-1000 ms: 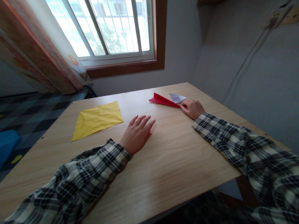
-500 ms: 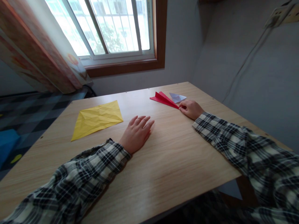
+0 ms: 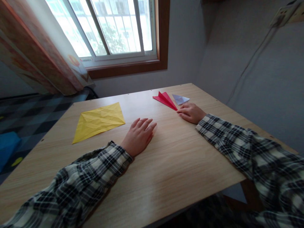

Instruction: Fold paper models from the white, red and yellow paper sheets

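Observation:
A red paper airplane point(image 3: 165, 100) lies toward the far right of the table, its pointed nose toward me. The fingertips of my right hand point(image 3: 191, 113) are at that nose, stretched forward and low over the tabletop; whether they still touch the paper is hard to make out. Just behind this hand sits a small white folded paper piece point(image 3: 180, 99), apart from the fingers. My left hand point(image 3: 139, 136) rests palm down on the wood, fingers loosely spread, holding nothing. To its left is a creased yellow paper sheet point(image 3: 99, 120), lying flat.
The light wooden table point(image 3: 166, 177) spreads beneath both arms, with a wall close along its right side. Past its far edge are a window point(image 3: 118, 28) and a patterned curtain point(image 3: 40, 47). A blue object point(image 3: 8, 147) lies low on the left.
My right hand has gone from a pinch on the airplane's nose to stretched fingers, shifting slightly left. The airplane's wings look more spread and its nose sits farther left. My left hand stays still.

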`<state>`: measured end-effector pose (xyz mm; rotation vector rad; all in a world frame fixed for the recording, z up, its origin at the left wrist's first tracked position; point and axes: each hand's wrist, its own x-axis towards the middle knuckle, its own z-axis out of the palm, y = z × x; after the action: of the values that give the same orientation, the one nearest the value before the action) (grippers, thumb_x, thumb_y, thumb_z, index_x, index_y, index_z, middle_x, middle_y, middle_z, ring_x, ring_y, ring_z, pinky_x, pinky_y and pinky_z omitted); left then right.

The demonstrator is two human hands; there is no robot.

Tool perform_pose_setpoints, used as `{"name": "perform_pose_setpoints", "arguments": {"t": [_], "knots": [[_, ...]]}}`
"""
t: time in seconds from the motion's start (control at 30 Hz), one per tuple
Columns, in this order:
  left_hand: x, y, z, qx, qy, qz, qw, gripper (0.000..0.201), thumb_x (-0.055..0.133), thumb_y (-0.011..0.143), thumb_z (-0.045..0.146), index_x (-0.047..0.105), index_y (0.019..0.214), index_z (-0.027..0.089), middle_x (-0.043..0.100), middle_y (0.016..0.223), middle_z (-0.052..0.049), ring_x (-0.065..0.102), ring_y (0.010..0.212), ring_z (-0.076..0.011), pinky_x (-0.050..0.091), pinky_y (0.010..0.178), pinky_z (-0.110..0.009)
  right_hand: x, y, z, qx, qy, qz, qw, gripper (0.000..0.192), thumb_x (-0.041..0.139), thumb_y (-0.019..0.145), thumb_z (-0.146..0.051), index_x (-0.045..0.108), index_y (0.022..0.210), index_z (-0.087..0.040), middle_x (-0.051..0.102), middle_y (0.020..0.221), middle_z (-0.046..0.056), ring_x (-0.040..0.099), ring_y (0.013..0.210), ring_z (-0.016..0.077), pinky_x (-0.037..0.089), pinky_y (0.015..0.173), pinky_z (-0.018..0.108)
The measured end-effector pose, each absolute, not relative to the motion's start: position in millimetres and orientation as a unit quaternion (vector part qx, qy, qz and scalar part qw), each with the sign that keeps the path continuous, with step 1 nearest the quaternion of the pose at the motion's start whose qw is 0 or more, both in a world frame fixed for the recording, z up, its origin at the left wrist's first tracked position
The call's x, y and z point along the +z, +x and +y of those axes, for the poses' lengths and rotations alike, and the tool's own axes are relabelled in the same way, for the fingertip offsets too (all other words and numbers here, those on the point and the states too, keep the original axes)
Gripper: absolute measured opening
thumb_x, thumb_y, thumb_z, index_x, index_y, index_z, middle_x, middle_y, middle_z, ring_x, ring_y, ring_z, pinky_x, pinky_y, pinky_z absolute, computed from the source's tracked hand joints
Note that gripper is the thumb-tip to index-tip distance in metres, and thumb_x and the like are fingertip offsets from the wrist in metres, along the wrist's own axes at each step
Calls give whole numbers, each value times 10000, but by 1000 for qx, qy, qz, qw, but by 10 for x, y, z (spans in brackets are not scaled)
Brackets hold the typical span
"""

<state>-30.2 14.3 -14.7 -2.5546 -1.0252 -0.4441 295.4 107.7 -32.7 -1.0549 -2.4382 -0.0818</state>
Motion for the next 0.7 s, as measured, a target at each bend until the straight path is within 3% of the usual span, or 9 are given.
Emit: {"name": "perform_pose_setpoints", "arguments": {"t": [0.7], "knots": [[-158,-310,153,-174,-903,-359,161,385,474,950,262,554,1320,195,572,1369,-120,501,1263,-268,335,1119,-506,-372,2949,1097,-71,-469,-859,192,376,470,941,-369,704,1165,-178,658,1180,129,562,1102,286,412,929,425]]}}
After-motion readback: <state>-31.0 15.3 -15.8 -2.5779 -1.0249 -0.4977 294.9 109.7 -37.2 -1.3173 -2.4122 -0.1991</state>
